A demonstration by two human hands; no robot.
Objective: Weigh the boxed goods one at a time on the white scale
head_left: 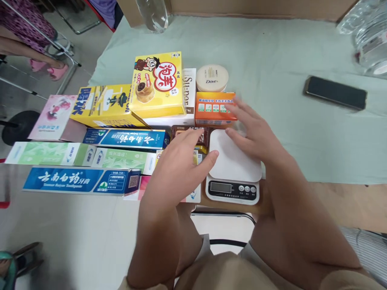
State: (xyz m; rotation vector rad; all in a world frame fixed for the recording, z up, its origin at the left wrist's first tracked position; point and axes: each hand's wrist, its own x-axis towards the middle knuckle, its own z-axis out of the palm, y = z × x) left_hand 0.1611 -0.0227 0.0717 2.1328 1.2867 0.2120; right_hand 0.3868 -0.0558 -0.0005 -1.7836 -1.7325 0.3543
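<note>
My left hand [180, 164] is open, thumb held apart, above the small boxes just left of the white kitchen scale [235, 159]. It hides part of a dark brown packet [177, 131] and a pink and white box [133, 194]. Over the scale's upper right corner hovers my right hand [251, 129], its fingers spread and holding nothing. Those fingertips are by the right end of an orange box [213, 109]; whether they touch it I cannot tell. Nothing lies on the scale's plate, and its display [220, 187] looks blank. A round cream Dove jar [212, 77] stands behind the orange box.
Blue toothpaste boxes [69, 180], green boxes [45, 153], a pink box [56, 114] and yellow boxes [157, 82] crowd the left, some jutting past the table edge. A phone [335, 92] lies right. Clear bottles [375, 44] and a cardboard wall [254, 10] stand behind.
</note>
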